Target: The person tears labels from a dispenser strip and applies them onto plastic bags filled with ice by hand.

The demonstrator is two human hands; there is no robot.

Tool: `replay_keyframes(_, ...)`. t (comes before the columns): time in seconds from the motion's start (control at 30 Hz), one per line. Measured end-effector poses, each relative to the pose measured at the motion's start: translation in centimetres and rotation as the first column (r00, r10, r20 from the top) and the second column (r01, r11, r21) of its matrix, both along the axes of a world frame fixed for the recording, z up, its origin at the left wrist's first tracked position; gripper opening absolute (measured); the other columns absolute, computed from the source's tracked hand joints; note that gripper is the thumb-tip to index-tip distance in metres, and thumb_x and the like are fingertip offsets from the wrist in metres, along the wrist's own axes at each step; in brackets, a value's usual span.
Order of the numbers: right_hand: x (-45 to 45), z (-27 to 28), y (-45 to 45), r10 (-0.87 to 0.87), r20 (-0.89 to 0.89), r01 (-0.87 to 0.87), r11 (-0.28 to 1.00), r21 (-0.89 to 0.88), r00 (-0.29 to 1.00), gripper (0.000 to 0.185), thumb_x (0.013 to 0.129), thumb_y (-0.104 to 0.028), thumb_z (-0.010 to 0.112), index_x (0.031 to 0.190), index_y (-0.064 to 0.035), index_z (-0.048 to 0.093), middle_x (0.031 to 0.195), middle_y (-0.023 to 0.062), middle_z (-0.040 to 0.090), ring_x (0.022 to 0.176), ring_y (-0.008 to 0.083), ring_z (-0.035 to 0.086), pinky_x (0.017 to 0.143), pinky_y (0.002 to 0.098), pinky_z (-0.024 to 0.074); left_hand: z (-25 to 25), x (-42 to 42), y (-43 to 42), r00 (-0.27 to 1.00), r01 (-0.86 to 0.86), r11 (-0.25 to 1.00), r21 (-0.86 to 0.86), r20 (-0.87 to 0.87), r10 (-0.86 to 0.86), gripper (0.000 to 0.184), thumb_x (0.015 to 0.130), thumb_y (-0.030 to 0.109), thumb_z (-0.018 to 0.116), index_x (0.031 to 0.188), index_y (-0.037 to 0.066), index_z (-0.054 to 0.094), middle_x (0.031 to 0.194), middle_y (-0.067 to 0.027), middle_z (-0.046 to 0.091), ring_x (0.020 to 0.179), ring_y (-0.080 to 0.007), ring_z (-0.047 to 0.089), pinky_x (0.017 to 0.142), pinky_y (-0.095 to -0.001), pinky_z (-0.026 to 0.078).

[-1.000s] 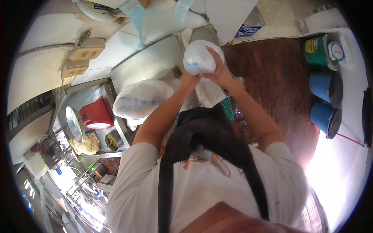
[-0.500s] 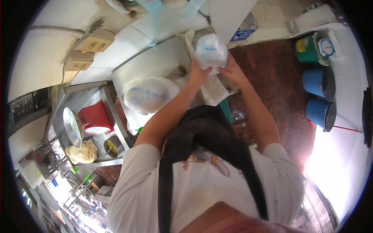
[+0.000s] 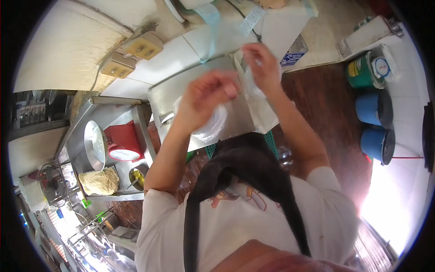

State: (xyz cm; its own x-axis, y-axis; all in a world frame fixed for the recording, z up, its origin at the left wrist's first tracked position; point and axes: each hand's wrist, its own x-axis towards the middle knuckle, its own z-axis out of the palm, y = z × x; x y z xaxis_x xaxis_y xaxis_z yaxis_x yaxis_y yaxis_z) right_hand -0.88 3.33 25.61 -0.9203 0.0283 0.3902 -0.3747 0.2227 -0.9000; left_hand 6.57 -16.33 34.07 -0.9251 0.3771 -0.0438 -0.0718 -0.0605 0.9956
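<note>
Both our hands part from their earlier shared hold on the rounded white plastic bag (image 3: pixel 251 84), which sits at one o'clock, partly behind our blurred right hand (image 3: pixel 264 68), whose fingers are parted and released. Our left hand (image 3: pixel 212 93), loosely curled and gripping nothing, hovers at eleven o'clock over the second, bulging white plastic bag (image 3: pixel 214 126) on the shiny silver metal worktop (image 3: pixel 238 117).

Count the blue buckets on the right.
2: the upper blue bucket beside the green container, and the lower blue bucket just below it in the picture. Any behind them would be hidden.
</note>
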Motion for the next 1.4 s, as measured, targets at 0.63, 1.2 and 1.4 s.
replay_keyframes(0.63,-13.0,-0.1,-7.7,0.011,0.176,-0.025,0.996,0.082,0.984,0.07,0.087,-0.02,0.07,0.144,0.0008,0.035,0.109,0.0268,0.068,0.096,0.0396,0.069,0.086,0.0454,0.0542,-4.9,-18.3,-2.6,0.91,-0.396,0.864,-0.311,-0.004,0.415,0.045,0.093,0.039,0.072,0.119,0.003,0.064,0.104,-0.0057,0.07,0.09,-0.0158,0.065,0.078,-0.0295,0.05)
replay_keyframes(1.2,-14.7,2.3,-4.9,0.117,0.073,-0.131,0.962,0.241,0.99,0.069,0.081,-0.018,0.076,0.141,-0.0071,0.044,0.114,0.0173,0.067,0.102,0.0346,0.065,0.087,0.0454,0.051,-5.3,-20.6,-1.0,0.804,-0.594,0.794,-0.13,-0.08,0.589,0.024,0.092,0.018,0.074,0.111,0.003,0.069,0.094,-0.0009,0.069,0.079,-0.0092,0.058,0.07,-0.0256,0.045)
replay_keyframes(1.4,-15.0,4.3,-5.9,0.043,-0.466,0.25,0.799,0.546,0.884,0.026,0.085,-0.029,0.072,0.107,-0.0155,0.072,0.108,0.0057,0.068,0.107,0.0257,0.06,0.094,0.0462,0.0399,-6.4,-21.7,-1.4,0.794,-0.595,0.793,-0.131,-0.252,0.554,0.023,0.093,0.009,0.07,0.114,0.0,0.069,0.097,-0.0034,0.07,0.085,-0.0101,0.061,0.077,-0.0254,0.048)
